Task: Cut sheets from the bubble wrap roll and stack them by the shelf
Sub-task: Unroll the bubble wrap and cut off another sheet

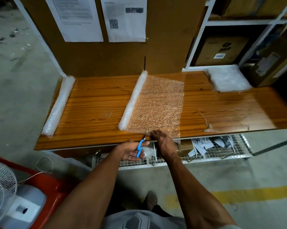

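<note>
Beneath wooden table (96, 103), wire basket (222, 154) holds paper scraps; left hand (131, 150) grips scissors (140, 148), right hand (162, 142) presses bubble wrap (157, 104).

A: What do we record for the operator's clothing?

B: We note a grey shirt (144, 219) with a darker grey angular graphic on the chest, and dark trousers (159, 209) below it.

A: Sleeves and footwear?

B: We see both forearms bare, the left hand (131, 150) and right hand (162, 142) ungloved, and one dark shoe (150, 199).
</note>
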Available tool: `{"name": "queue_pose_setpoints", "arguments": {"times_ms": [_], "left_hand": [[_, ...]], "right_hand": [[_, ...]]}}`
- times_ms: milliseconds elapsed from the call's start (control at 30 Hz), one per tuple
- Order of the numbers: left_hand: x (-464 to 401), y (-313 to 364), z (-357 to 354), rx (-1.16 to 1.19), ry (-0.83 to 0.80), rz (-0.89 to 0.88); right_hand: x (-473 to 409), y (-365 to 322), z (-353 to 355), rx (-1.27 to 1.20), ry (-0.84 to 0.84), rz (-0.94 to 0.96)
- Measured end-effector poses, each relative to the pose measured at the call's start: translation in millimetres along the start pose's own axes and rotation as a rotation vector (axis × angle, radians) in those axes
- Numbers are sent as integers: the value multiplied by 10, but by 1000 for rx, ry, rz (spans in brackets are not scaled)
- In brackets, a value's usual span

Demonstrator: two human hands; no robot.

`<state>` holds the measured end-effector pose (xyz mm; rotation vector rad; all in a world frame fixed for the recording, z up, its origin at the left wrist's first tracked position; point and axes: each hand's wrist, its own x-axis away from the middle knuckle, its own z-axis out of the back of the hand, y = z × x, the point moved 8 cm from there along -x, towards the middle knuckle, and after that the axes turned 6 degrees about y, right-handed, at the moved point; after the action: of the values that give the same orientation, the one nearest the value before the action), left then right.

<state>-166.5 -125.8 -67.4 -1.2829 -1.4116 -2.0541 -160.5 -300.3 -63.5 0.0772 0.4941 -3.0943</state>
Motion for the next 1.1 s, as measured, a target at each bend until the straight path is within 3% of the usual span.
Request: {"name": "queue_pose_setpoints", "arguments": {"times_ms": [467, 767, 1100], "left_hand": [[-118, 26, -69, -36, 114, -67], [-111, 18, -141, -79, -46, 53], [-197, 203, -152, -77, -14, 15]], "right_hand": [[35, 79, -8, -25, 8, -11], [43, 96, 65, -68, 1, 7], [136, -21, 352, -196, 74, 80]]}}
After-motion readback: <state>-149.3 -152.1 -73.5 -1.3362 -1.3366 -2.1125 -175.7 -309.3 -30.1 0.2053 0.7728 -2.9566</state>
